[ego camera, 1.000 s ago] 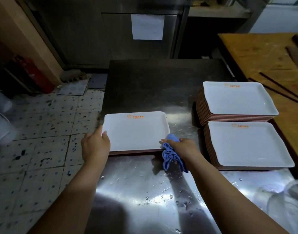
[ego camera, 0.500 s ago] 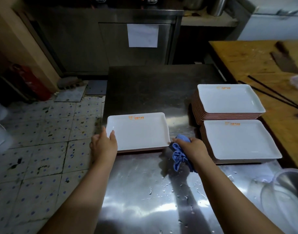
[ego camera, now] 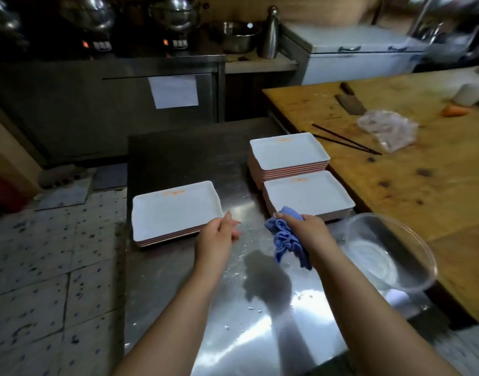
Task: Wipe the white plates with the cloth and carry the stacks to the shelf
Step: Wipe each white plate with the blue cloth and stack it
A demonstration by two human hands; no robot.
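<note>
A short stack of white rectangular plates (ego camera: 176, 210) lies at the left edge of the wet steel table (ego camera: 178, 280). Two taller stacks stand to the right, a far stack (ego camera: 287, 151) and a near stack (ego camera: 306, 195). My left hand (ego camera: 219, 234) hovers just off the right front corner of the left stack, fingers loosely curled, holding nothing. My right hand (ego camera: 306, 229) grips a bunched blue cloth (ego camera: 287, 240) at the front left corner of the near right stack.
A clear glass bowl (ego camera: 390, 253) sits at the table's right edge beside my right arm. The wooden table (ego camera: 423, 180) to the right carries a cleaver, black chopsticks, a plastic bag and a carrot. Tiled floor lies left of the table. Counters with pots stand behind.
My left hand has let go of the left plate's corner and moved right, off the stack. My right hand with the cloth has shifted right toward the near right stack. The view has tilted up.
</note>
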